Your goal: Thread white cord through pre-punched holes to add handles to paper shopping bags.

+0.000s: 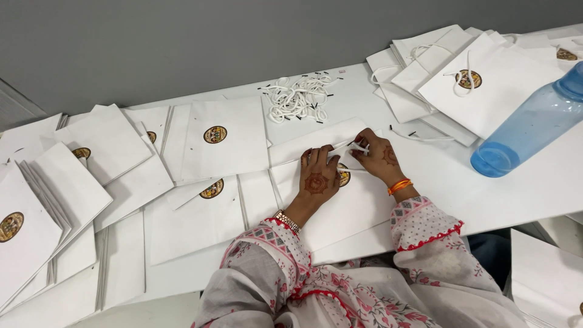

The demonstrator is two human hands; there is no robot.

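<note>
A flat white paper bag [340, 209] with a round gold emblem lies on the white table [546, 182] in front of me. My left hand [317, 176] presses down on the bag near its top edge, fingers spread around the opening. My right hand [378, 157] pinches a thin white cord [357, 146] at the bag's top edge. Both hands carry henna patterns; an orange bangle sits on my right wrist.
A loose pile of white cord handles [299, 98] lies at the back. Flat bags without handles [152, 176] spread across the left. A stack of bags with handles [467, 79] sits at the back right beside a blue plastic bottle [527, 130] lying on its side.
</note>
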